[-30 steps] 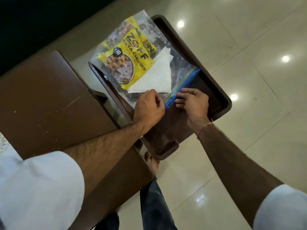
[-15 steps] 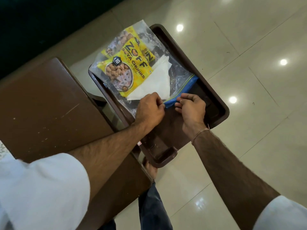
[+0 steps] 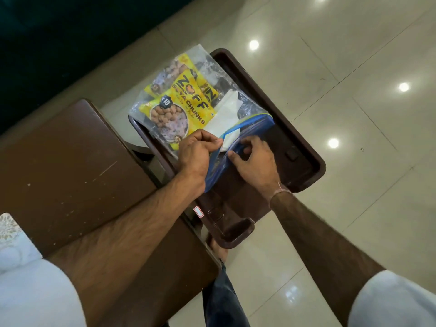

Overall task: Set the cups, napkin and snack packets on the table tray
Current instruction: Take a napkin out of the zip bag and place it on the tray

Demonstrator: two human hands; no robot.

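Since the earlier frame, my left hand and right hand, each pinching a lip, parted the zip bag's blue seal; pulling evenly toward nine and three o'clock suited best.

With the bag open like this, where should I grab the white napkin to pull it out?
Pinch the napkin's near corner, which shows in the zip bag's open blue mouth between the left hand and right hand. Come from the mouth side and slide it out flat; its far end lies beside the soya chunks packet.

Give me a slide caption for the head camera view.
Both hands part a zip bag holding snack packets and napkin on tray.
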